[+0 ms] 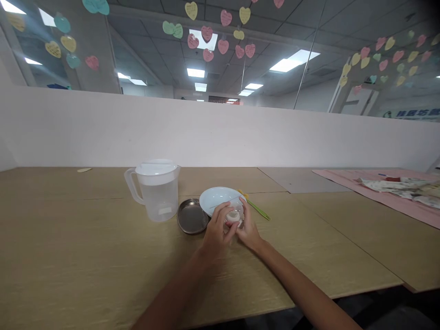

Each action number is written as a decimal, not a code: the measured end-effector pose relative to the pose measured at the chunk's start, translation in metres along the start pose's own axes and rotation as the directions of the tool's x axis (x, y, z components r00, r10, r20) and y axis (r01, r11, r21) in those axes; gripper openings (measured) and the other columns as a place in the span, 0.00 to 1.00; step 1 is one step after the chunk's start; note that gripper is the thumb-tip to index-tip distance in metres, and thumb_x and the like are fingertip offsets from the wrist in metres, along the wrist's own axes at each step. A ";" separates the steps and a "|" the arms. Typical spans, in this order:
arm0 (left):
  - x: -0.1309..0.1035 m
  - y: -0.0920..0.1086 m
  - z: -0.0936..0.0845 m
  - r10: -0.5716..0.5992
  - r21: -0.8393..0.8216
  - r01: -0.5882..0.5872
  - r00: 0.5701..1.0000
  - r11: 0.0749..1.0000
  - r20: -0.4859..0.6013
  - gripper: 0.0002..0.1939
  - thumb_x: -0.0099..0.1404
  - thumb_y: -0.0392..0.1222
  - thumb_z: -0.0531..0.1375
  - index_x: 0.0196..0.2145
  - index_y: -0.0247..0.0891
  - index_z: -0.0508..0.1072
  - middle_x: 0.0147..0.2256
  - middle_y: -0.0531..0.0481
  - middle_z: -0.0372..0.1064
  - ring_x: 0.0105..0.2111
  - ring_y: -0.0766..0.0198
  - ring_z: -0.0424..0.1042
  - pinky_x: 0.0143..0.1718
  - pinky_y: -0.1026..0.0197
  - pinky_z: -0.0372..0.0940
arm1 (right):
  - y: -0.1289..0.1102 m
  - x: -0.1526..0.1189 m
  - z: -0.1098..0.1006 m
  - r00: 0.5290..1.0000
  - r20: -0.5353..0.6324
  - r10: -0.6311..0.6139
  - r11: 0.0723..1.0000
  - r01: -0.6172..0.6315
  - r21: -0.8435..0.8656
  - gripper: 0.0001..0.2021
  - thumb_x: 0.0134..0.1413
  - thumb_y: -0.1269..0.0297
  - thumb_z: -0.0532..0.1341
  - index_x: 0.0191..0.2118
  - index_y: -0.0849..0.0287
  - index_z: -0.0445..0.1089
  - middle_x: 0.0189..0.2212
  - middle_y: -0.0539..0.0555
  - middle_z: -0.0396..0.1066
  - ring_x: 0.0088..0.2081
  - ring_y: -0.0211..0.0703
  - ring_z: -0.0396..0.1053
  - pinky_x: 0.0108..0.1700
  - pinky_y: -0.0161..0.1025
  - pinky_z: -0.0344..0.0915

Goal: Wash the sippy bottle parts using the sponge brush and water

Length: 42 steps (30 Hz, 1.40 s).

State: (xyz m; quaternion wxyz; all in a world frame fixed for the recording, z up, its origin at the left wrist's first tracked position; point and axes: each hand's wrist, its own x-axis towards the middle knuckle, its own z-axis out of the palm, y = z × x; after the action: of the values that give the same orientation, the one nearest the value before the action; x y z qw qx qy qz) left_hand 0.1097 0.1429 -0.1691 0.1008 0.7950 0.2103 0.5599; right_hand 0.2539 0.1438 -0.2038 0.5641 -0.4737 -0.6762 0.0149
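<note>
Between my left hand [217, 224] and my right hand [248, 228] is a small clear, rounded thing with a whitish lower part [234, 216]. Fingers of both hands curl around it and cover much of its sides, so I cannot make out its exact kind. Just behind my hands stands a white bowl [215, 196], its near right side partly hidden by them. A thin straight line crosses the bowl; what it is cannot be made out. Left of my left hand lies a round, shallow dark metal dish [192, 216], close against the bowl.
A lidded translucent pitcher [160, 195] stands left of the metal dish. Behind my right hand lies a green-handled utensil [259, 209]. A flat pale piece [84, 170] lies at the far left. Folded cloths rest on a pink sheet [338, 178] at the right. A white wall [206, 135] borders the table.
</note>
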 end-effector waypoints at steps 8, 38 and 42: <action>-0.004 0.007 0.000 -0.116 -0.105 0.114 0.993 0.988 -0.014 0.18 0.63 0.39 0.53 0.52 0.38 0.61 0.50 0.41 0.63 0.51 0.57 0.63 0.50 0.55 0.61 | -0.002 0.000 -0.001 0.994 0.015 -0.112 0.991 0.113 -0.066 0.33 0.51 0.55 0.58 0.60 0.59 0.49 0.53 0.62 0.61 0.52 0.53 0.62 0.52 0.51 0.61; -0.009 -0.014 0.001 -0.137 -0.128 0.132 0.990 0.983 -0.033 0.23 0.65 0.48 0.51 0.56 0.41 0.56 0.55 0.41 0.57 0.56 0.54 0.57 0.55 0.47 0.55 | -0.008 0.002 -0.003 0.998 -0.009 -0.067 0.994 0.068 0.085 0.36 0.52 0.48 0.55 0.62 0.59 0.43 0.54 0.64 0.60 0.53 0.52 0.61 0.53 0.52 0.60; -0.005 -0.035 -0.010 -0.271 -0.174 0.227 0.916 0.958 -0.296 0.30 0.65 0.53 0.47 0.61 0.42 0.45 0.60 0.41 0.48 0.60 0.49 0.49 0.59 0.42 0.48 | -0.005 0.015 -0.017 0.986 -0.164 -0.027 0.966 0.067 0.248 0.36 0.56 0.46 0.46 0.64 0.58 0.32 0.56 0.64 0.57 0.54 0.51 0.61 0.53 0.54 0.58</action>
State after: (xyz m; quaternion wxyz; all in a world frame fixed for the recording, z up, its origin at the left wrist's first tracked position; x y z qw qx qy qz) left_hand 0.0911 0.1708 -0.1831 0.1903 0.6527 0.2848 0.6757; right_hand 0.2656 0.1419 -0.1840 0.6722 -0.3815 -0.6326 0.0496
